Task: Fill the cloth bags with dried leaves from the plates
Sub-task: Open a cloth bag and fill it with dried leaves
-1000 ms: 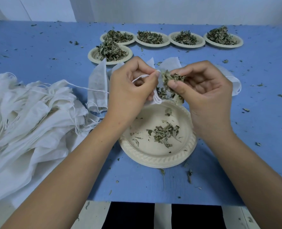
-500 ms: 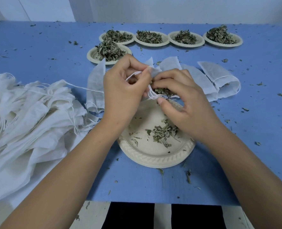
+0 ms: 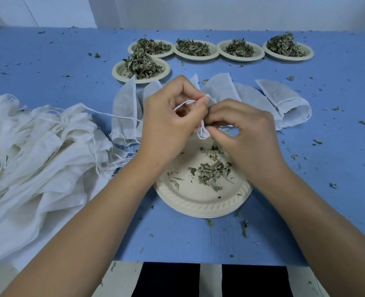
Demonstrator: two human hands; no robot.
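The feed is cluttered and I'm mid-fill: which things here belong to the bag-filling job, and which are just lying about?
In the job: left hand and right hand pinching the cloth bag; near plate with leftover leaves; five heaped plates; flat empty bags; bag heap.
Lying about: leaf crumbs on the blue tablecloth.
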